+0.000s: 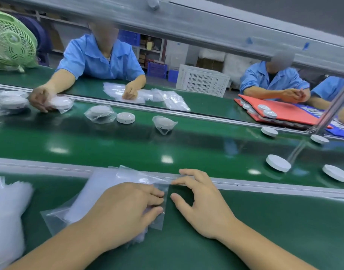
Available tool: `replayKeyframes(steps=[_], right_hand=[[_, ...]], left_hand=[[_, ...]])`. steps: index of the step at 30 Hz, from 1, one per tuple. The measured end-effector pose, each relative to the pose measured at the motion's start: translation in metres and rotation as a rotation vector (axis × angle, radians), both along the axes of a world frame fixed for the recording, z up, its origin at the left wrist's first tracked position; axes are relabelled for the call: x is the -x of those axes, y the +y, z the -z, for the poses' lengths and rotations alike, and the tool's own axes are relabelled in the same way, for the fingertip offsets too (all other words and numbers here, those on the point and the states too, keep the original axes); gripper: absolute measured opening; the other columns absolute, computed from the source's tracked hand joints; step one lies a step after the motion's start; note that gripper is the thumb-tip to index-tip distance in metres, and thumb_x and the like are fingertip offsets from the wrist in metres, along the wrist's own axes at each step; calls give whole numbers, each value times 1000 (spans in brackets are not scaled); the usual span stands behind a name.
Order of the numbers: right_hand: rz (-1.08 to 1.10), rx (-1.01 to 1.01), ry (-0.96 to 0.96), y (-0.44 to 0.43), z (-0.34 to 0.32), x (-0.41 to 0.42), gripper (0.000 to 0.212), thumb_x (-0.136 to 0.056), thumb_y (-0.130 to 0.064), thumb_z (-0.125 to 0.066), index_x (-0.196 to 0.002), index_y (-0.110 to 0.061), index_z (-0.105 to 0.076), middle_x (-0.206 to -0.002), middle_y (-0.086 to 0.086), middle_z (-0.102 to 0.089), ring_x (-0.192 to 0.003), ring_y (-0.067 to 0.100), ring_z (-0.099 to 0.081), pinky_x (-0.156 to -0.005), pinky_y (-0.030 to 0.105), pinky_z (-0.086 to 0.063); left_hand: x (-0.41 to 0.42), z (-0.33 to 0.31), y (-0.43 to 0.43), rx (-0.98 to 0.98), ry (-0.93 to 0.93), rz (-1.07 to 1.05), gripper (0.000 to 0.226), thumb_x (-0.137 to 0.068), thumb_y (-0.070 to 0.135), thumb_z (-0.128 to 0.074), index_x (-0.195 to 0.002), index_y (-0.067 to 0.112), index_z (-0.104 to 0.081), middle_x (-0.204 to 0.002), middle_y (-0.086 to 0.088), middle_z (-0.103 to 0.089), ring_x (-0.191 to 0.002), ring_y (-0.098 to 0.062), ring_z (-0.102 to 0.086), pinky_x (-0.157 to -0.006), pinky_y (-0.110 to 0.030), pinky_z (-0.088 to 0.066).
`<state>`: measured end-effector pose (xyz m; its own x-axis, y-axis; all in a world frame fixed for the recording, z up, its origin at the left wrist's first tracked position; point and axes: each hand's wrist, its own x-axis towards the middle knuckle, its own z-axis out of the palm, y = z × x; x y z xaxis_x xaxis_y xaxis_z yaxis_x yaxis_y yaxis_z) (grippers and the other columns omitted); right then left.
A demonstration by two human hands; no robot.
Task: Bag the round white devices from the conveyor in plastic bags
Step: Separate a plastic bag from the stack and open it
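My left hand [126, 209] presses flat on a stack of clear plastic bags [107, 191] lying on the green bench in front of me. My right hand [202, 201] hovers just right of the stack with fingers loosely spread, its fingertips near the top bag's right edge, holding nothing. On the green conveyor [128, 149] beyond the grey rail, two bare round white devices [278, 162] [336, 172] lie at the right. Another bare device [125, 117] sits mid-belt between bagged devices [100, 114] [164, 122].
A second pile of plastic bags [7, 207] lies at my far left. Across the belt, two people in blue shirts work; one holds a bagged device [60, 104]. A red tray [284, 111] with devices, a white crate [203, 80] and a green fan [10, 41] stand beyond.
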<state>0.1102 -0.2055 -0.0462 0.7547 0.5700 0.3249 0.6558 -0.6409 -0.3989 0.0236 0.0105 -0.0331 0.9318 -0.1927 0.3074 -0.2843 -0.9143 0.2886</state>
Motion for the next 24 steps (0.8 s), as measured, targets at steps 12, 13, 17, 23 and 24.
replayKeyframes(steps=[12, 13, 17, 23, 24], right_hand=[[-23, -284, 183, -28, -18, -34, 59, -87, -48, -66, -143, -52, -45, -141, -27, -48, -131, -3, -49, -100, 12, -41], [44, -269, 139, -41, -25, -52, 65, -88, -44, -69, -147, -49, -42, -144, -25, -48, -130, -4, -49, -102, 16, -41], [582, 247, -151, -121, -46, -147, 70, -92, -49, -65, -155, -30, -39, -158, 6, -43, -146, 28, -36, -117, 43, -33], [729, 447, 114, -204, -24, -198, 54, -103, -47, -52, -152, -27, -44, -125, 13, -67, -97, 34, -61, -80, 40, -49], [714, 432, 45, -201, -23, -196, 49, -104, -45, -49, -149, -26, -47, -116, 12, -69, -88, 32, -58, -77, 41, -49]], left_hand=[[1, 3, 4, 37, 34, -24, 49, -79, 77, -29, -109, 61, -63, -103, 64, -39, -110, 34, -35, -84, 1, -32], [0, 3, 5, 45, 45, -20, 44, -81, 76, -33, -109, 62, -63, -102, 65, -38, -114, 34, -34, -88, -1, -35], [-4, 6, 7, 69, 78, 9, 23, -90, 58, -57, -111, 57, -67, -93, 65, -38, -113, 37, -30, -99, -6, -36], [-4, 6, 11, 127, 72, 15, 20, -93, 49, -62, -110, 50, -71, -102, 54, -52, -110, 38, -34, -103, -7, -37], [-4, 4, 11, 138, 64, 10, 19, -94, 47, -62, -109, 49, -72, -101, 54, -51, -112, 36, -35, -103, -5, -36]])
